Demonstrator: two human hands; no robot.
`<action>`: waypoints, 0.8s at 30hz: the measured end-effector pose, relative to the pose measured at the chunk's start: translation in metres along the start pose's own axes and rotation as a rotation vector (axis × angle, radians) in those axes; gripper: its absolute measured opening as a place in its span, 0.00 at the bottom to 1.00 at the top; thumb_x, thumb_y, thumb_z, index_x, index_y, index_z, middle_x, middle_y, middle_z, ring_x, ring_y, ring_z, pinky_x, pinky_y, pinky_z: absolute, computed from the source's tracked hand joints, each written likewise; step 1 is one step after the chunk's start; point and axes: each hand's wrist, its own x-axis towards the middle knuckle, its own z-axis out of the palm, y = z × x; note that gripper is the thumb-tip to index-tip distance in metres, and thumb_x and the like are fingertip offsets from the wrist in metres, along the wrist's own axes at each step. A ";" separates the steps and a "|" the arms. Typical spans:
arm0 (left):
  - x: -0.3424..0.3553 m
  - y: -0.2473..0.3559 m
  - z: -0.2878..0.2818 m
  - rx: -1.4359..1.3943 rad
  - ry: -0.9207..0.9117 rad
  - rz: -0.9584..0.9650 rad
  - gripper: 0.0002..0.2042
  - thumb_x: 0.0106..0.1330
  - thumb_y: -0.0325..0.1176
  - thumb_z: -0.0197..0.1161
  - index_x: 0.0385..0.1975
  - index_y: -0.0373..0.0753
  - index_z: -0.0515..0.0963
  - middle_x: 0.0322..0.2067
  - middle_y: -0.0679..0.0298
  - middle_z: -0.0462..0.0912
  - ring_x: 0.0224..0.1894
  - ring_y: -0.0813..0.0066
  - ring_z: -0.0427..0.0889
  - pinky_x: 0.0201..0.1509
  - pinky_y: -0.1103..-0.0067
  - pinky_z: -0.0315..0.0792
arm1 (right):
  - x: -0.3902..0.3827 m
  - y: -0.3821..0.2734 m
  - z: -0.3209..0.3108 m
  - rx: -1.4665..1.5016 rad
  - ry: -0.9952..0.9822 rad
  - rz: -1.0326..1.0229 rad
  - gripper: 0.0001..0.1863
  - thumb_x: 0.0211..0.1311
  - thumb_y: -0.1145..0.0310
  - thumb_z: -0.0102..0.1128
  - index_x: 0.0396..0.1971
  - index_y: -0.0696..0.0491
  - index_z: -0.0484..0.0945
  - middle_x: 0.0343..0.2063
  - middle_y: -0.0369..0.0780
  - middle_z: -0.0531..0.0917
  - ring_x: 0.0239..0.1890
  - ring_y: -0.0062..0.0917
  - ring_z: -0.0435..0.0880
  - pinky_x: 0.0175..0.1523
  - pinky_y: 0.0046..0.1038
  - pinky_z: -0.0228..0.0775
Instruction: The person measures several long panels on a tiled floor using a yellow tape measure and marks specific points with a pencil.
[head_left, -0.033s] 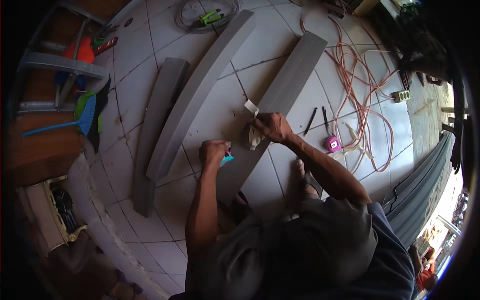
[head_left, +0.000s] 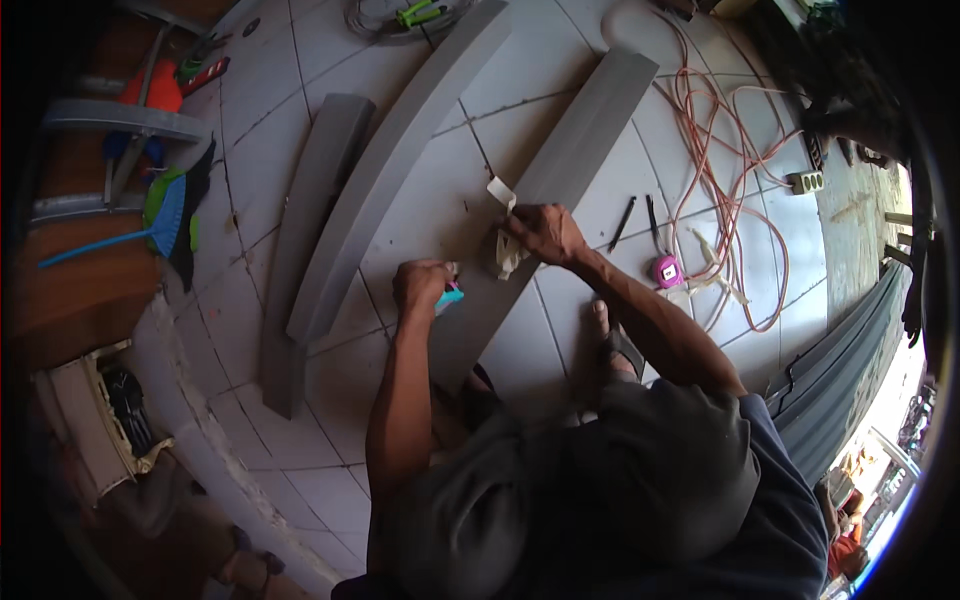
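A long grey rectangular beam lies aslant on the tiles between my feet, under my hands. My right hand is closed on a crumpled off-white strip, perhaps masking tape, over the beam's middle; a pale flat end sticks out beyond the fingers. Closer to me and to the left, my left hand is closed round a small turquoise and pink object at the beam's left edge. Fingers cover most of it, so its kind is unclear.
Two more grey beams lie to the left. On the right are a pink tape measure, two dark pen-like tools, a tangled orange cord and a socket block. Green-handled pliers rest on coiled wire at the back.
The whole view has shifted slightly, so the floor and beams sit a little higher in the picture. Both hands keep their grips and nearly the same places over the beam.
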 end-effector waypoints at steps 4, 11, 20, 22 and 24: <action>0.002 -0.013 -0.009 -0.346 0.003 0.073 0.11 0.57 0.34 0.65 0.26 0.29 0.84 0.23 0.56 0.84 0.24 0.68 0.82 0.30 0.72 0.75 | -0.010 -0.011 -0.015 0.000 -0.024 0.049 0.30 0.67 0.40 0.45 0.33 0.54 0.82 0.26 0.48 0.84 0.34 0.45 0.85 0.41 0.41 0.77; 0.033 -0.123 -0.018 -0.628 0.034 0.078 0.09 0.66 0.29 0.59 0.38 0.27 0.77 0.26 0.57 0.78 0.30 0.68 0.80 0.35 0.73 0.77 | -0.033 0.013 0.023 0.107 -0.033 -0.070 0.30 0.65 0.40 0.49 0.32 0.56 0.81 0.28 0.52 0.83 0.34 0.48 0.83 0.42 0.43 0.75; -0.075 0.060 0.027 -0.288 -0.102 0.735 0.11 0.65 0.25 0.59 0.45 0.29 0.79 0.37 0.55 0.84 0.42 0.63 0.82 0.49 0.72 0.76 | -0.041 -0.035 -0.015 0.341 -0.094 -0.049 0.44 0.62 0.27 0.42 0.34 0.61 0.80 0.27 0.49 0.81 0.33 0.36 0.81 0.40 0.39 0.71; -0.066 0.060 0.025 -0.212 -0.075 0.794 0.13 0.64 0.23 0.60 0.48 0.28 0.77 0.43 0.54 0.82 0.43 0.60 0.82 0.52 0.71 0.75 | -0.043 -0.048 -0.024 0.264 -0.066 -0.118 0.41 0.65 0.31 0.43 0.34 0.61 0.80 0.25 0.51 0.82 0.30 0.38 0.82 0.39 0.40 0.72; -0.077 0.065 0.024 -0.317 -0.163 0.745 0.19 0.63 0.23 0.60 0.55 0.29 0.71 0.51 0.52 0.79 0.45 0.59 0.81 0.53 0.70 0.75 | -0.039 -0.042 -0.034 0.114 -0.101 -0.260 0.38 0.68 0.36 0.43 0.34 0.62 0.81 0.26 0.52 0.82 0.32 0.38 0.83 0.40 0.39 0.73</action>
